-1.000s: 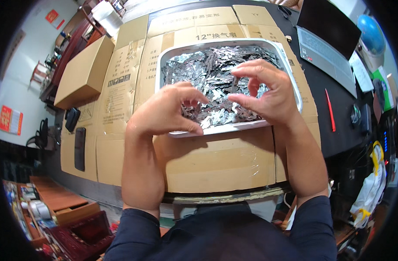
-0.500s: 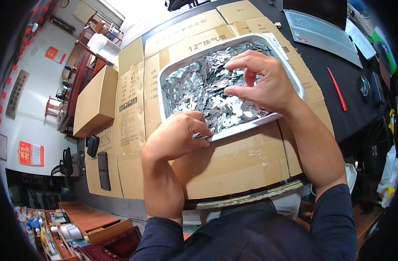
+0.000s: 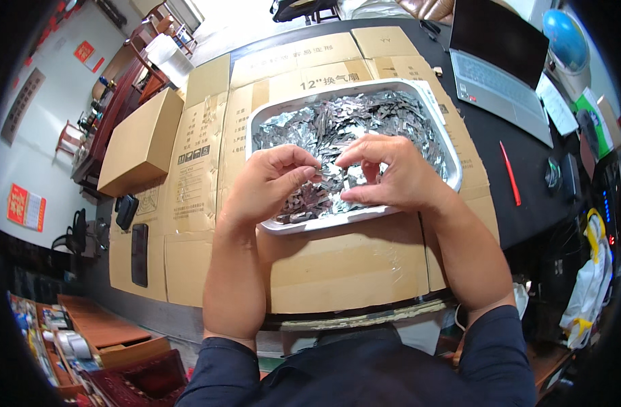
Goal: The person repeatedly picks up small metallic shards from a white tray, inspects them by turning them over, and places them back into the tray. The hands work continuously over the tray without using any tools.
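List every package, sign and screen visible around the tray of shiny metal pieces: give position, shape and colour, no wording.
Closed brown cardboard box: left of tray, rectangular.
Flattened brown cardboard sheets: under tray, printed black.
Open grey laptop: upper right, dark screen.
Red wall signs: far left, rectangular.
Black phone: lower left, flat, dark screen.

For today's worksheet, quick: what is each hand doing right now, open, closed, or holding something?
Left hand: fingers curled, pinching small silvery metal pieces over the white tray.
Right hand: fingers pinched on a small metal piece.
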A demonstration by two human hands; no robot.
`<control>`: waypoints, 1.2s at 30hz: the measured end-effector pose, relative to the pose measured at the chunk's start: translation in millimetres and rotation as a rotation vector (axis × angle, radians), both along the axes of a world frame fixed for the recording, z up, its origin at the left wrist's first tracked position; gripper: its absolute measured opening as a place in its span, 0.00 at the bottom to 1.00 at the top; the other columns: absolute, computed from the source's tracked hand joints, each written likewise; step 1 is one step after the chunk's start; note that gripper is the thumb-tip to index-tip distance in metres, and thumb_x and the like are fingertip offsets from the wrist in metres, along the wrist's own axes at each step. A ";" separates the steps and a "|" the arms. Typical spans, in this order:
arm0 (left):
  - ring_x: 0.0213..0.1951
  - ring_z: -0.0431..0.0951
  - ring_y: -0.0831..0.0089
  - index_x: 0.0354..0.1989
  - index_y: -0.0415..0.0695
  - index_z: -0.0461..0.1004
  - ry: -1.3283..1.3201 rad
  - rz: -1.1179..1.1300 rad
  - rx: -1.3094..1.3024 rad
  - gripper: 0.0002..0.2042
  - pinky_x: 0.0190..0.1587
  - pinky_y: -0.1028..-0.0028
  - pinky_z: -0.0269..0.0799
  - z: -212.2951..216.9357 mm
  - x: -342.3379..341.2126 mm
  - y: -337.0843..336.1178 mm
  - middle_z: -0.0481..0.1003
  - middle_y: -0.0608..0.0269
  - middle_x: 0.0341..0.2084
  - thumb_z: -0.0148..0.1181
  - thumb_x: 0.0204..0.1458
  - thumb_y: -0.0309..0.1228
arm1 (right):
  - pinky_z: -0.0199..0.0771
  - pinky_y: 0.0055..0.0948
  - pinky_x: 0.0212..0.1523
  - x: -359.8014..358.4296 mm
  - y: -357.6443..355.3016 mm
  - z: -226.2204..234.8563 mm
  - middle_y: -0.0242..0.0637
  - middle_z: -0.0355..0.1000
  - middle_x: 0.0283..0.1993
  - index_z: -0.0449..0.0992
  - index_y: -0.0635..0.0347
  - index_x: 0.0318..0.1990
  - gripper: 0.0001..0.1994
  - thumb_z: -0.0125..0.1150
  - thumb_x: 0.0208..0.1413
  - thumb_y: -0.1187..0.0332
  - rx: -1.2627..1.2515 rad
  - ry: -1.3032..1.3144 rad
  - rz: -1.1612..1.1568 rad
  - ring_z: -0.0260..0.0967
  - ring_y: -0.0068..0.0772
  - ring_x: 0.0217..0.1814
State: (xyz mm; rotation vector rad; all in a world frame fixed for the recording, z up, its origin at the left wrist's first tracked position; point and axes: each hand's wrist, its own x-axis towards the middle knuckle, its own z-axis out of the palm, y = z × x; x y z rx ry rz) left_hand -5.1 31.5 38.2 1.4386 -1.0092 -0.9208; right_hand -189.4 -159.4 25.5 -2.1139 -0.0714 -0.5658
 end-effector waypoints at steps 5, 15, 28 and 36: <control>0.42 0.84 0.74 0.51 0.34 0.82 0.041 -0.058 -0.095 0.10 0.49 0.74 0.80 3.0 6.8 4.2 0.84 0.59 0.37 0.62 0.67 0.25 | 0.74 0.22 0.34 -3.2 3.4 3.1 0.32 0.79 0.39 0.86 0.58 0.48 0.23 0.87 0.44 0.65 0.111 0.054 0.021 0.73 0.19 0.32; 0.43 0.82 0.77 0.54 0.36 0.78 0.246 -0.112 -0.182 0.11 0.49 0.75 0.80 -8.2 1.6 -5.7 0.82 0.62 0.41 0.64 0.66 0.24 | 0.75 0.19 0.38 -1.7 14.1 -4.6 0.31 0.80 0.44 0.85 0.62 0.52 0.24 0.84 0.45 0.76 0.449 0.036 0.088 0.75 0.17 0.37; 0.42 0.80 0.82 0.54 0.38 0.75 0.280 -0.131 -0.224 0.15 0.47 0.79 0.78 -14.6 0.8 -14.0 0.80 0.67 0.37 0.69 0.60 0.21 | 0.79 0.21 0.45 -1.1 20.5 -7.6 0.37 0.79 0.53 0.82 0.65 0.56 0.28 0.83 0.44 0.80 0.416 0.054 0.041 0.75 0.21 0.43; 0.40 0.81 0.81 0.52 0.38 0.75 0.354 -0.095 -0.218 0.14 0.46 0.79 0.79 -20.1 -3.2 -19.1 0.81 0.65 0.37 0.70 0.60 0.22 | 0.78 0.20 0.39 4.7 22.7 -12.6 0.34 0.81 0.45 0.85 0.59 0.53 0.25 0.85 0.45 0.74 0.291 -0.091 -0.015 0.77 0.18 0.36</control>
